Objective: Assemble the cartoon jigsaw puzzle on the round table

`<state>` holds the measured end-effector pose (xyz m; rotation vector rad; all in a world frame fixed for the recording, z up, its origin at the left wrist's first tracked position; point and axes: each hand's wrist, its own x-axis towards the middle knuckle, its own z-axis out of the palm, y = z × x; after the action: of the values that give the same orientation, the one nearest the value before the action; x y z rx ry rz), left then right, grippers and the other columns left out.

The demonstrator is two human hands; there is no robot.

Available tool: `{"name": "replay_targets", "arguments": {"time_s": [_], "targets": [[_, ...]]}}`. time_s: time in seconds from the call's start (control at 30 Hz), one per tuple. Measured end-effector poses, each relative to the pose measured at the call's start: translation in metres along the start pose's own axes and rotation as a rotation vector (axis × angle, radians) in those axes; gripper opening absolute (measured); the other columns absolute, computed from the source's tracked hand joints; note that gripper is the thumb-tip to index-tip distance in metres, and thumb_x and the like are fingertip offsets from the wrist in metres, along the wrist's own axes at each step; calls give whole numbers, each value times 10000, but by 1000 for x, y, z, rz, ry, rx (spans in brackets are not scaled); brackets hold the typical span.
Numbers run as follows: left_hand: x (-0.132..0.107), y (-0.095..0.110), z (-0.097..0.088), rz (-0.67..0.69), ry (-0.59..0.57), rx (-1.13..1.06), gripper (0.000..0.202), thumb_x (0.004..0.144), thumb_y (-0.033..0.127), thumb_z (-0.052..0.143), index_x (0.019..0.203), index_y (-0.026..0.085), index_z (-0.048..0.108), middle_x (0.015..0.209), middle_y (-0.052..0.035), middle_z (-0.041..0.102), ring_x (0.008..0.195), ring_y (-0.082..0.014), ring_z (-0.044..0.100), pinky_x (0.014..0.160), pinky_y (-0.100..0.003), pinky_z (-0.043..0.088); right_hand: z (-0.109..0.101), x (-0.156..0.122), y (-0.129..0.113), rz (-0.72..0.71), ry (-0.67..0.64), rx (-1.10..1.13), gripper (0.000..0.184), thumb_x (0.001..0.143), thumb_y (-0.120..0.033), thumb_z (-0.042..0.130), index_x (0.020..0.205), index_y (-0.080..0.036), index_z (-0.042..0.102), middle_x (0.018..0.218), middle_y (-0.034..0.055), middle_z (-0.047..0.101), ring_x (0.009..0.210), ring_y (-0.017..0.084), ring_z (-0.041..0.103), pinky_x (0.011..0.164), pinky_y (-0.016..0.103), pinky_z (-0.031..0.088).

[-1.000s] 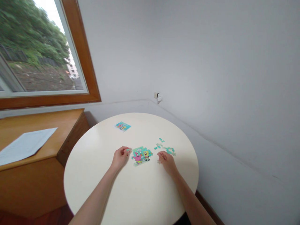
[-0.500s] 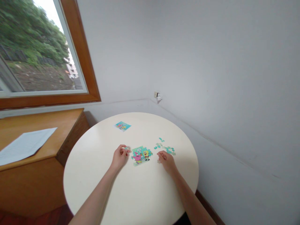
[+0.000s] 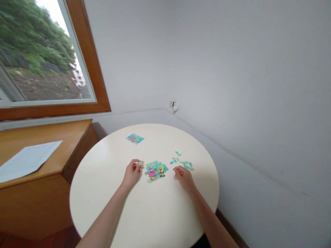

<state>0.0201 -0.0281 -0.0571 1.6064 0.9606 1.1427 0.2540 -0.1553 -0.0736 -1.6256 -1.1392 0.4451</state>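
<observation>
A partly joined jigsaw puzzle (image 3: pixel 156 171) with pink and yellow cartoon figures on teal lies on the round table between my hands. Just left of it, my left hand (image 3: pixel 132 172) has its fingers curled, closed on a small puzzle piece (image 3: pixel 140 163) that shows at the fingertips. To the right of the puzzle rests my right hand (image 3: pixel 183 175), thumb and fingers pinched together; whatever they hold is hidden. Beyond that hand lie several loose teal puzzle pieces (image 3: pixel 186 165), with more pieces (image 3: pixel 174 160) a little to the left.
The round cream table (image 3: pixel 103 193) stands in a corner against white walls. A picture card (image 3: pixel 135 138) with the same figures lies near its far edge. At left is a wooden cabinet (image 3: pixel 77 137) with a paper sheet (image 3: pixel 28 160). A plug (image 3: pixel 175 106) sits in the wall socket.
</observation>
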Motion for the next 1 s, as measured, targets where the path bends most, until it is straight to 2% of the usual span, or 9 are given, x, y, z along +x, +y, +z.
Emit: {"name": "replay_targets", "arguments": {"time_s": [0.23,0.4,0.6,0.77,1.0], "targets": [[1,-3,0,13,3,-3,295,709,395,568,913,184,542,668,-29,673,542,-130,563,568,-252,443,0,0,0,0,-2,17,352,764,-530,492,698,-200,594,525,-13,549,488,134,532,481,236,438],[1,-4,0,9,-1,8,294,722,444,563,865,189,541,648,-34,680,533,-137,561,575,-262,449,0,-1,-1,2,-16,0,371,765,-556,478,702,-206,585,529,-13,553,492,137,534,484,235,423],[1,-5,0,0,18,59,287,712,469,555,708,183,577,755,-85,714,715,-194,640,688,-300,472,0,-1,-1,-5,-6,0,350,760,-533,480,704,-204,586,531,-11,546,494,136,529,483,233,418],[3,-6,-1,2,73,228,215,677,370,556,662,179,654,702,-63,689,680,-196,605,673,-309,456,0,0,-1,-13,5,1,354,759,-528,493,702,-198,605,521,-7,560,483,139,543,466,232,422],[4,-7,-1,48,110,306,119,665,261,554,617,189,635,668,-42,645,672,-194,592,663,-310,453,0,0,1,-5,2,-28,340,757,-514,484,706,-201,607,532,-3,570,497,140,544,479,234,427]]}}
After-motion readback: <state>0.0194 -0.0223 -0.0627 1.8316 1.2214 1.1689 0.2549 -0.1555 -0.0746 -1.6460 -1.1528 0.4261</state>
